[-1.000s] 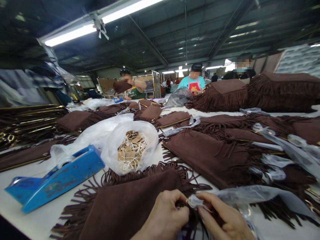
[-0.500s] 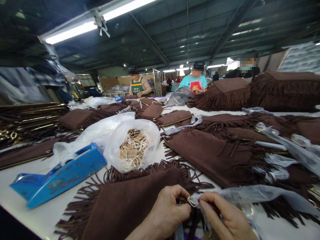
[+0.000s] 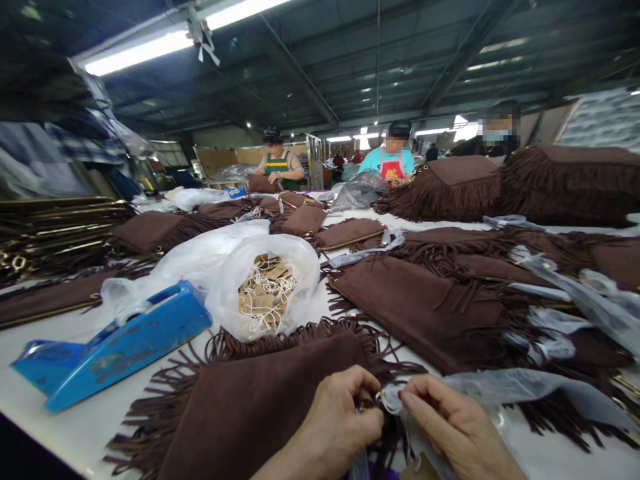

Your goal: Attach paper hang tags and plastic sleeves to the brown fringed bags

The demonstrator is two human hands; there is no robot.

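A brown fringed bag [image 3: 260,400] lies flat in front of me. At its right end my left hand [image 3: 345,413] is closed, thumb and forefinger pinching a small metal ring with dark strap beside it. My right hand [image 3: 445,417] is closed in a pinch on white string [image 3: 391,399] at that ring. Clear plastic wrap [image 3: 530,390] extends to the right behind my right hand. Part of a brown cardboard tag [image 3: 420,468] shows below, between my hands.
Cardboard tags [image 3: 265,293] with white strings fill a plastic bag [image 3: 300,267]. A blue tape dispenser [image 3: 130,347] stands left. Another brown bag [image 3: 415,307] lies ahead, with stacked fringed bags [image 3: 575,180] at the back right. Three people work across the table.
My right hand has shifted slightly, and the string at the ring shows more clearly. More of the tag shows at the bottom. A person at the back now holds up a brown bag.
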